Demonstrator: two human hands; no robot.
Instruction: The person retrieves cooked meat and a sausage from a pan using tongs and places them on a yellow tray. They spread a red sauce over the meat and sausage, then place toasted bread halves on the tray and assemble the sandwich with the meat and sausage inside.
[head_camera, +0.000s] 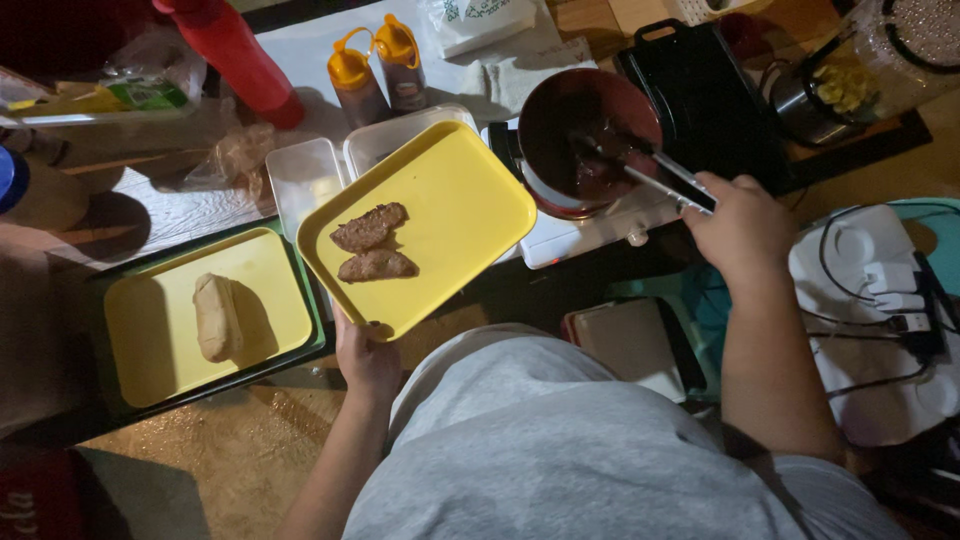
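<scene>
A person's left hand (367, 357) grips the near corner of a yellow tray (455, 215), thumb on the rim and the other fingers hidden beneath; two brown patties (372, 245) lie on it. To the left, a second yellow tray (150, 340) holds a pale dough log (216, 317). The right hand (742, 225) closes its fingers around metal tongs (655, 175), whose tips reach into a dark pan (585, 140); its contents are too dim to make out. Beyond stand two orange-capped sauce bottles (380, 70).

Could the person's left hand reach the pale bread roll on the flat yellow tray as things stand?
Probably not right away: the left hand is gripping the tilted yellow tray with two brown patties. The pale bread roll lies close by, uncovered.
</scene>
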